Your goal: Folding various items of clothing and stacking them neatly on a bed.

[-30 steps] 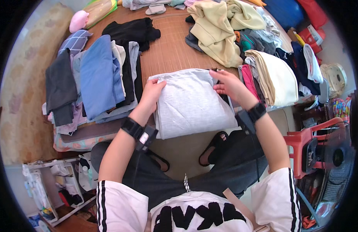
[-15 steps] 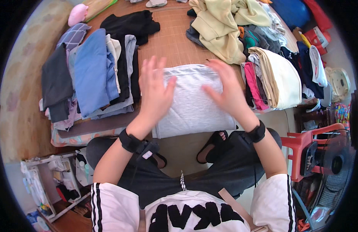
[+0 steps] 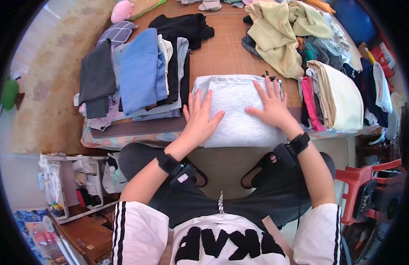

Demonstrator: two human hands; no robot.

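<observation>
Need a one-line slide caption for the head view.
Both hands, left hand and right hand, press flat on a folded grey garment between clothing piles.

Just one view here, a head-worn fisheye looking steeply down from above the person's chest. It faces forward over the lap onto the surface (image 3: 231, 53), which sits close, filling the upper half. Forearms come in from the bottom edge, the left hand (image 3: 199, 119) and right hand (image 3: 271, 106) near centre. Straight edges bend toward the dark round rim, with floor at both sides.
</observation>
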